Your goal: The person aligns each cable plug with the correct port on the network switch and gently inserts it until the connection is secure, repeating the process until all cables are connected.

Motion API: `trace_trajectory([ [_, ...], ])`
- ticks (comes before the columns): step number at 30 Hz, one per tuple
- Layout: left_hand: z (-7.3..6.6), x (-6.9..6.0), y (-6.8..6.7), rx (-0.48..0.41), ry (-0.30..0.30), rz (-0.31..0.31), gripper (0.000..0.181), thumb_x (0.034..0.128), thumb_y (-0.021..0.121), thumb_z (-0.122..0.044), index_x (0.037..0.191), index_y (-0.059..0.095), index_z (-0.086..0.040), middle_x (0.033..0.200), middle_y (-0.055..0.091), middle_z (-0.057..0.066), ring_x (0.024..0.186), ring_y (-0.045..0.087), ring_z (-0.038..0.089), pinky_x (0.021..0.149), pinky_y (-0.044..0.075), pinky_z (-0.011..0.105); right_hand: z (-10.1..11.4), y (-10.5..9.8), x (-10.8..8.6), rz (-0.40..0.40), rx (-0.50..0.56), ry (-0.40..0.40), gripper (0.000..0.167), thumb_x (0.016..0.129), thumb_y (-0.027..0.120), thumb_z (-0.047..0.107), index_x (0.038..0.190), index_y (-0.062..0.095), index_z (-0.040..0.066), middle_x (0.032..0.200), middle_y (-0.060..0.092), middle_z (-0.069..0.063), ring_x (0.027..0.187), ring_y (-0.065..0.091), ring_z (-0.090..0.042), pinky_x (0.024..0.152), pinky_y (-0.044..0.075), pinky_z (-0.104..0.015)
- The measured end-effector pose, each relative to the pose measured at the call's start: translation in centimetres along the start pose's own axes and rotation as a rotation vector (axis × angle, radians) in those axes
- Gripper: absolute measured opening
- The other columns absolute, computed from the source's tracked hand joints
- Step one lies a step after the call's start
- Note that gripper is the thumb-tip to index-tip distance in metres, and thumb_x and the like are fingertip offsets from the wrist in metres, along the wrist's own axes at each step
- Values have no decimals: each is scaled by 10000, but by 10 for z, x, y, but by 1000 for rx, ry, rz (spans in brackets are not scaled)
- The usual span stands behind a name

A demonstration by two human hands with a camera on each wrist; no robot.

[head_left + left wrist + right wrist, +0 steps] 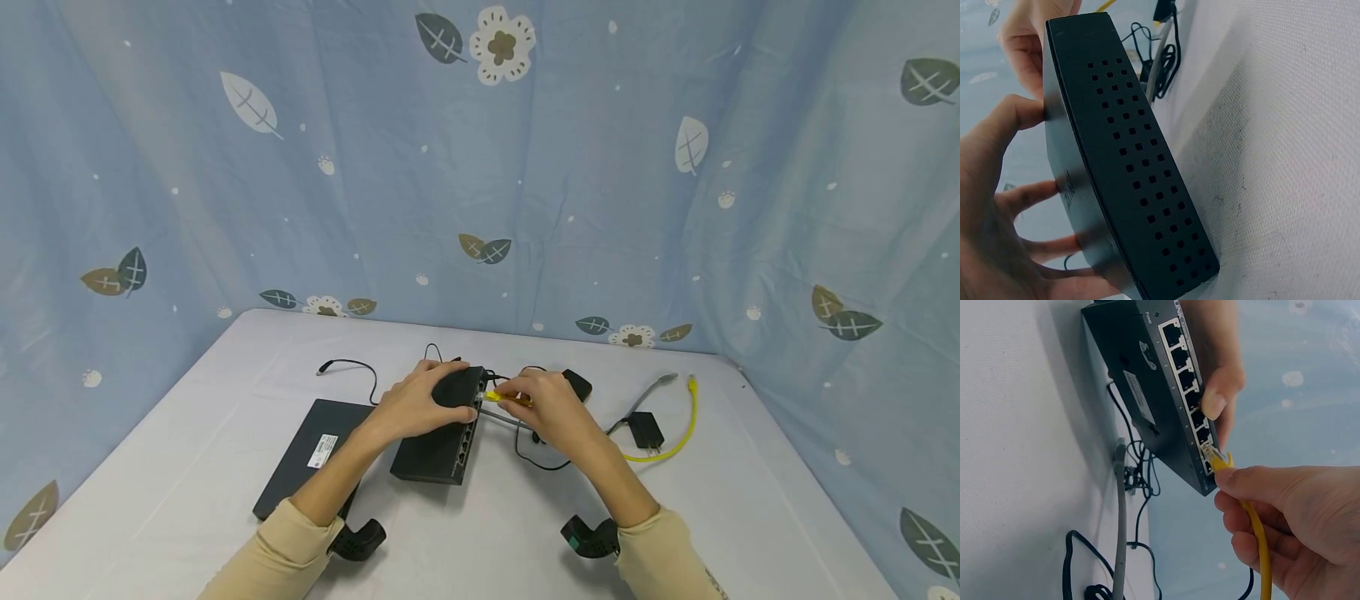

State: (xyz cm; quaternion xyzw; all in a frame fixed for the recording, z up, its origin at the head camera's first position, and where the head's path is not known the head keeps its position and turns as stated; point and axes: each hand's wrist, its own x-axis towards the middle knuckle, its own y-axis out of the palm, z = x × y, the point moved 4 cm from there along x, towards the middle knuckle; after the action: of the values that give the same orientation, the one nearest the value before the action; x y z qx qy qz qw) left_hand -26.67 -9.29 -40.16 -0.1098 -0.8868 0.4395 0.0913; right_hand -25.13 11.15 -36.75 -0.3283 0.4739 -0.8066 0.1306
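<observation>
A black network switch (431, 458) is held by my left hand (416, 406), thumb at the port edge and fingers over its top. In the left wrist view its vented side (1141, 156) is tilted off the cloth. My right hand (551, 410) pinches the plug end of a yellow Ethernet cable (1263, 559). The clear plug (1210, 451) is at a port near one end of the row of ports (1188, 381); part of it still shows outside, and how deep it sits I cannot tell. The left thumb (1215, 403) lies beside the neighbouring ports.
Left of the switch lies a black laptop-like slab (300, 467) with a white label. At right are a black power adapter (645, 429), the yellow cable's loose end (692, 385), a grey cable (651, 390) and a small black box (577, 384). Thin black cords trail behind.
</observation>
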Motion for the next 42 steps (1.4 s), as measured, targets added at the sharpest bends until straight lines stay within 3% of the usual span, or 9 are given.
trace_trajectory([
  [18, -4, -2, -1, 5, 1, -2, 764, 773, 702, -604, 1460, 441, -393, 1470, 442, 110, 1192, 570, 397, 874, 432, 674, 3, 2, 1, -31, -79, -40, 136, 865, 750, 151, 998, 779, 137, 863, 709, 16, 734, 642, -77, 621, 496, -162],
  [42, -4, -3, 0, 7, 1, -8, 766, 768, 707, -605, 1455, 449, -386, 1461, 450, 114, 1182, 574, 382, 868, 438, 664, 8, 4, 0, -70, -109, -82, 119, 871, 747, 147, 984, 782, 143, 851, 693, 28, 741, 638, -74, 639, 510, -192],
])
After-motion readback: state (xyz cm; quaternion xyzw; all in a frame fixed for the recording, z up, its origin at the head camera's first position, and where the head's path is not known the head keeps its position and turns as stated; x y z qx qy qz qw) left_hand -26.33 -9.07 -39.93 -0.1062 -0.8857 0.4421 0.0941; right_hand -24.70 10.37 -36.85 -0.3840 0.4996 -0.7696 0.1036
